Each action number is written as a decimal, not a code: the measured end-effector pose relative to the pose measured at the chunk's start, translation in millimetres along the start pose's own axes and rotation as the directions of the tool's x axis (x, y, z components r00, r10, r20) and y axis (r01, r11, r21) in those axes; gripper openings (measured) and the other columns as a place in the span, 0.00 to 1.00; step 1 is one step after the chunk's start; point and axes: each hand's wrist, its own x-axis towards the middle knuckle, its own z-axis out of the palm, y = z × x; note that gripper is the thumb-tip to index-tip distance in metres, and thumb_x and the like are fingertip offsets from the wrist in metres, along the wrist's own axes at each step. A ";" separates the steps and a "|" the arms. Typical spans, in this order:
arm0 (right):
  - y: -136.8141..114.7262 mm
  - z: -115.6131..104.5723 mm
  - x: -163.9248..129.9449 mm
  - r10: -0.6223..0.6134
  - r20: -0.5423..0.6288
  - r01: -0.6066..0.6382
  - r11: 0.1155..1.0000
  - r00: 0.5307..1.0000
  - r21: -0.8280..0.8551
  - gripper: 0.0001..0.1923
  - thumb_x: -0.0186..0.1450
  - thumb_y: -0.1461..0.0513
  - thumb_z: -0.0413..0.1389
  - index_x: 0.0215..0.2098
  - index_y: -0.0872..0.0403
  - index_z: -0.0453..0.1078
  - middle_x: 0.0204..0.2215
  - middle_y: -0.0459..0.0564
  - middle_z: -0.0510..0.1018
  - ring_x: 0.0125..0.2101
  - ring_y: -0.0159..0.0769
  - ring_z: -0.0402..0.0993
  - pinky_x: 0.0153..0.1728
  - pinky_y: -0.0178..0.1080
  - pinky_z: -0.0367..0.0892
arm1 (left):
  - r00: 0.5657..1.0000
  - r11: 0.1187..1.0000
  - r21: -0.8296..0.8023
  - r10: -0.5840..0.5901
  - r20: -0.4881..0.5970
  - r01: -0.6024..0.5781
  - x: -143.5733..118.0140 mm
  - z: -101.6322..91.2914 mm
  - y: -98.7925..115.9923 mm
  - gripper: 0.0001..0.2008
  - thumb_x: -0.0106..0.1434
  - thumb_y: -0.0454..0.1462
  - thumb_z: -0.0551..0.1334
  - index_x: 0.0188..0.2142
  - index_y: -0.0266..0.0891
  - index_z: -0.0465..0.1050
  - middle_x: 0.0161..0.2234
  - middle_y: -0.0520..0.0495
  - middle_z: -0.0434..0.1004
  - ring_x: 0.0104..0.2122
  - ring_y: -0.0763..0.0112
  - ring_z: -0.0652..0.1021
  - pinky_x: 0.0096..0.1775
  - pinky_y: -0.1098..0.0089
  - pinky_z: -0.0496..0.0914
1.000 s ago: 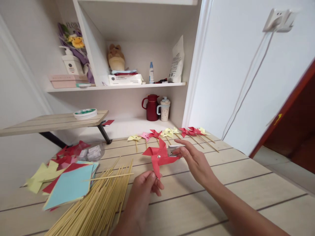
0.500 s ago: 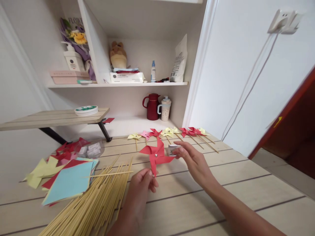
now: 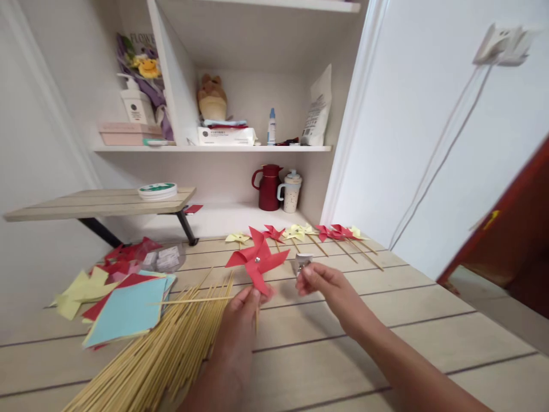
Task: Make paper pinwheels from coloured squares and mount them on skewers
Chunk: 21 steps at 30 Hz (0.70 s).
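Observation:
A red paper pinwheel [image 3: 266, 264] with a round silvery pin at its centre is raised over the table. My left hand [image 3: 244, 309] pinches it at its lower blade, and a bit of thin stick shows below the fingers. To the right, my right hand [image 3: 323, 283] has its fingers drawn together at a small silvery-white object [image 3: 304, 260], whose kind I cannot make out. The two hands are apart. Behind them several finished pinwheels on sticks lie in a row, among them a yellow pinwheel [image 3: 295, 231] and a red pinwheel [image 3: 342, 231].
Many thin wooden sticks [image 3: 171, 343] lie at the left front. Beside them are a stack of coloured paper sheets [image 3: 128, 309], cut yellow paper [image 3: 81, 292] and a clear container of small white boxes [image 3: 168, 258]. A low wooden stand [image 3: 98, 203] rises at the back left; a red jug [image 3: 270, 189] stands behind.
My left hand has raised the pinwheel slightly and moved it left, away from my right hand. The right hand's stretched fingers have curled in at the silvery-white object. The view has shifted slightly.

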 end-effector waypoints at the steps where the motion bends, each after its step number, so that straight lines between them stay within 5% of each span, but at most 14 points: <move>1: 0.4 6.4 -3.7 0.064 0.087 -0.064 0.998 0.994 0.000 0.22 0.62 0.44 0.57 0.28 0.56 0.70 0.28 0.49 0.78 0.28 0.34 0.73 0.34 0.38 0.68 | 1.000 0.999 -0.035 -0.004 -0.012 0.003 -0.3 0.0 -0.1 0.16 0.59 0.46 0.64 0.40 0.37 0.78 0.39 0.44 0.81 0.45 0.64 0.75 0.46 0.68 0.64; 6: 8.2 37.1 -22.2 0.229 0.303 -0.262 0.962 0.925 0.072 0.22 0.60 0.45 0.60 0.39 0.54 0.71 0.36 0.50 0.79 0.24 0.29 0.71 0.24 0.33 0.63 | 0.998 0.985 -0.172 0.010 -0.060 -0.020 -5.5 2.9 1.9 0.13 0.57 0.46 0.68 0.34 0.39 0.76 0.32 0.51 0.76 0.33 0.71 0.73 0.36 0.71 0.65; 9: 14.8 46.8 -25.0 0.196 0.341 -0.255 0.957 0.919 0.139 0.22 0.61 0.47 0.60 0.45 0.53 0.70 0.35 0.49 0.77 0.28 0.30 0.72 0.24 0.31 0.63 | 0.999 0.963 -0.270 0.007 0.047 0.006 -8.5 9.0 1.1 0.13 0.57 0.46 0.68 0.30 0.39 0.71 0.26 0.54 0.71 0.24 0.74 0.70 0.29 0.71 0.64; 13: 21.4 51.4 -21.7 0.185 0.321 -0.241 0.960 0.929 0.145 0.21 0.58 0.47 0.63 0.37 0.55 0.71 0.23 0.43 0.71 0.22 0.28 0.67 0.20 0.30 0.58 | 0.967 0.942 -0.318 -0.028 0.253 0.111 -12.9 21.5 -5.1 0.14 0.60 0.47 0.65 0.31 0.39 0.70 0.23 0.53 0.69 0.19 0.75 0.67 0.22 0.73 0.59; 17: 22.6 53.7 -21.0 0.189 0.268 -0.244 0.951 0.945 0.188 0.22 0.54 0.47 0.65 0.25 0.56 0.68 0.15 0.41 0.68 0.16 0.25 0.61 0.19 0.31 0.54 | 0.964 0.923 -0.356 -0.049 0.263 0.144 -16.6 28.3 -6.6 0.15 0.57 0.47 0.68 0.32 0.38 0.72 0.25 0.52 0.70 0.22 0.75 0.69 0.25 0.74 0.61; 21: 18.2 50.8 -19.9 0.203 0.300 -0.264 0.947 0.932 0.183 0.23 0.54 0.45 0.64 0.24 0.56 0.68 0.15 0.40 0.68 0.13 0.23 0.60 0.17 0.30 0.50 | 0.966 0.958 -0.259 -0.057 0.252 0.124 -11.4 20.6 -8.3 0.16 0.57 0.49 0.68 0.30 0.37 0.72 0.27 0.51 0.71 0.26 0.73 0.71 0.30 0.72 0.66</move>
